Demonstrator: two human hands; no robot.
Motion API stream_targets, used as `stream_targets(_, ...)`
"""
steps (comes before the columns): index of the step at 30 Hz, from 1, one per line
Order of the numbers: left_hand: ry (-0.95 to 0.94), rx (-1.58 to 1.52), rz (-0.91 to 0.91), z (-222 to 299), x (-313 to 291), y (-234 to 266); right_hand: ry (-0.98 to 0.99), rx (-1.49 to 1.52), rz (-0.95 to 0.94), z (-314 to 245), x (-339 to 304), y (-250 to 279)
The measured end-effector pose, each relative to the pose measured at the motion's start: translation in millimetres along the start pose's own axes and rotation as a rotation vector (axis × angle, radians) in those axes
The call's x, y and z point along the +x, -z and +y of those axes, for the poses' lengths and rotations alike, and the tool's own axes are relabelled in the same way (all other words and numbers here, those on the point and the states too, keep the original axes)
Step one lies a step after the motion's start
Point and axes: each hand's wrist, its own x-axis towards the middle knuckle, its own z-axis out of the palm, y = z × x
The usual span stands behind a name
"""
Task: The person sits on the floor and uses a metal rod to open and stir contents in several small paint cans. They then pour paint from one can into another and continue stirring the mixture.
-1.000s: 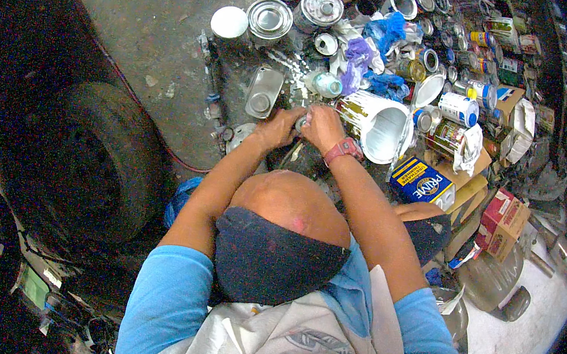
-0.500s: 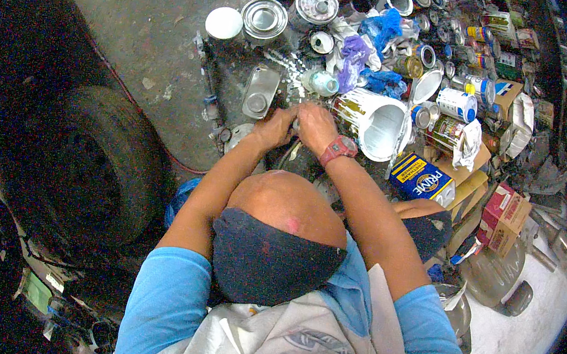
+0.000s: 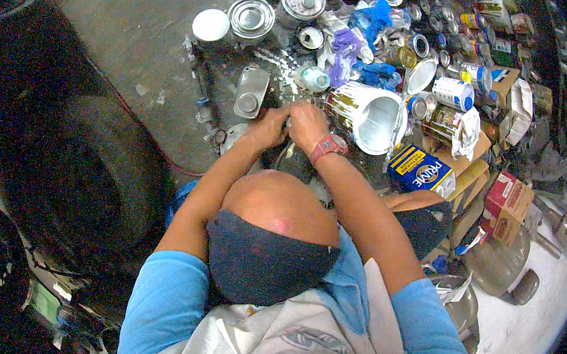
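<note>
My left hand (image 3: 269, 128) and my right hand (image 3: 307, 125) meet in front of my raised knee, fingers curled and almost touching. Whatever they grip between them is small and mostly hidden by the fingers. Just beyond my left hand lies a rectangular metal can (image 3: 251, 93) with a round cap. A clear plastic bottle (image 3: 313, 78) with a pale blue tint lies past my right hand. To the right of that hand, a large paint can (image 3: 382, 122) rests on its side, white paint coating its inside and dripped over its outer wall.
Paint cans (image 3: 250, 18), a white lid (image 3: 211, 25) and blue rags (image 3: 377, 76) spread across the far side. A blue and yellow box (image 3: 422, 171) and a red carton (image 3: 507, 204) stand at right. A dark tire (image 3: 84, 170) fills the left.
The view has shifted slightly, so the cans and floor items sit a little further left. My hands stay together in nearly the same pose.
</note>
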Motion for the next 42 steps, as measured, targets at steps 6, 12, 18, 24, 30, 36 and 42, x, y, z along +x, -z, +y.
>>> stream_targets(6, -0.221, -0.116, 0.09, -13.5, 5.2, -6.6, -0.056, 0.216, 0.217, -11.4, -37.5, 14.0)
stream_targets(12, -0.269, 0.061, 0.162, 3.5, -7.5, -2.4, -0.708, 0.718, 0.85, 7.1, -162.3, 24.6)
stream_targets(18, -0.239, 0.268, 0.041, 32.6, -7.4, 19.0, -1.17, 1.956, 1.098, 96.4, -182.8, 25.0)
stream_targets(24, -0.197, 0.161, 0.019, 119.7, -38.7, 71.9, -0.891, 2.127, 1.411, 126.7, -164.2, -2.4)
stream_targets(30, -0.24, 0.131, 0.024, 220.3, -61.7, 158.6, -0.601, 1.667, 1.714, 135.3, -173.5, 122.2)
stream_targets(36, -0.431, 0.17, 0.114, 338.0, -89.9, 204.0, 0.162, 1.044, 1.866, 107.2, -212.5, 322.1)
stream_targets(42, -0.579, 0.172, 0.302, 397.0, -127.2, 181.4, 0.504, 0.587, 1.062, 30.2, -214.9, 403.5)
